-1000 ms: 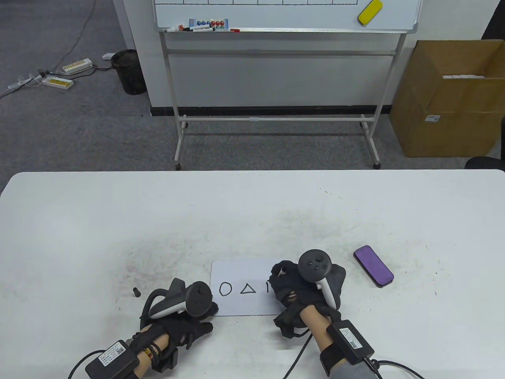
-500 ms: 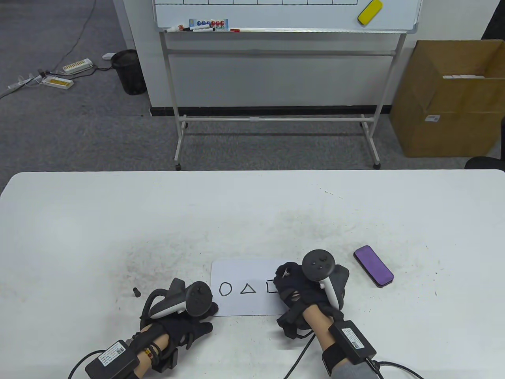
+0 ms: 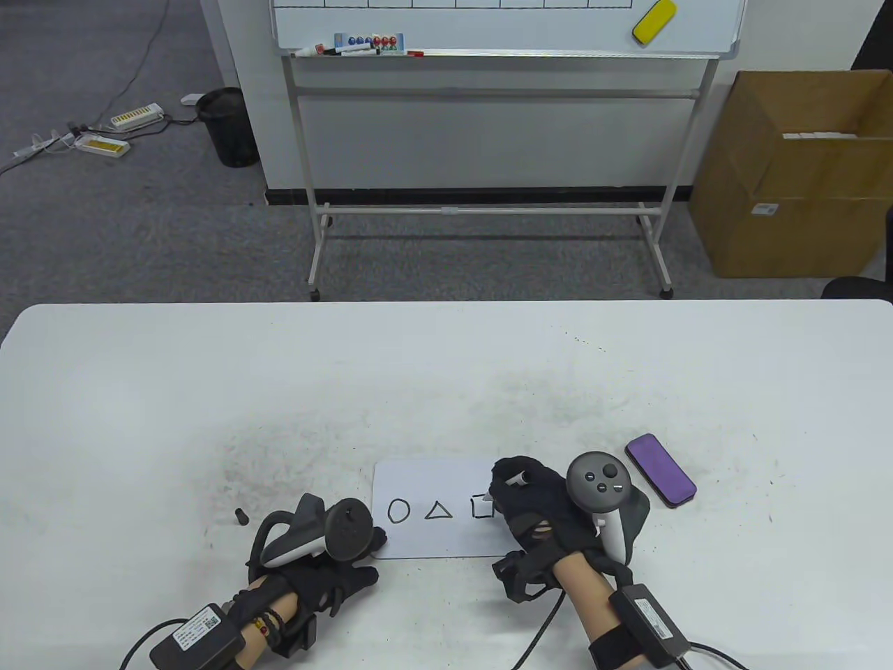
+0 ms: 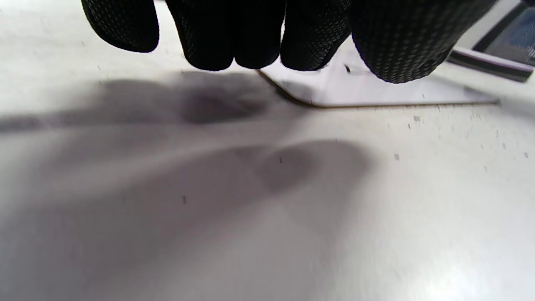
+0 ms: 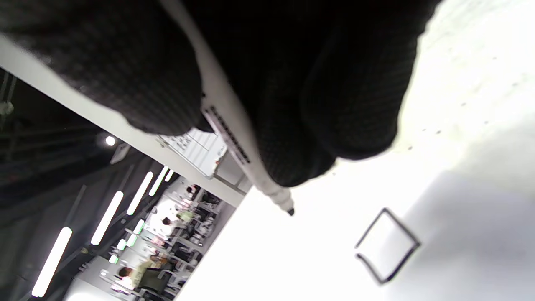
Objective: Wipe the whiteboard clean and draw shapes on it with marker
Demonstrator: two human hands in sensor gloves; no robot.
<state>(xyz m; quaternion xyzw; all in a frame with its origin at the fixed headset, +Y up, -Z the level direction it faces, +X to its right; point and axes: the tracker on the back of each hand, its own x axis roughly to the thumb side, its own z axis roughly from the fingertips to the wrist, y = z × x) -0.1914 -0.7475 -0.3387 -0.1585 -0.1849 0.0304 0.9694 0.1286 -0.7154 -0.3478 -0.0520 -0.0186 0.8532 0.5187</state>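
Observation:
A small whiteboard lies flat near the table's front edge. On it are a circle, a triangle and a square. My right hand grips a white marker at the board's right end. In the right wrist view the marker points its tip a little away from the drawn square. My left hand rests at the board's lower left corner. In the left wrist view its fingertips sit at that rounded corner of the whiteboard.
A black marker cap lies left of my left hand. A purple eraser lies right of my right hand. The white table carries grey smudges. Beyond it stand a wheeled whiteboard, a cardboard box and a black bin.
The third shape grew from one stroke to an L to a closed square. My right hand moved right with the marker. The left hand stayed put.

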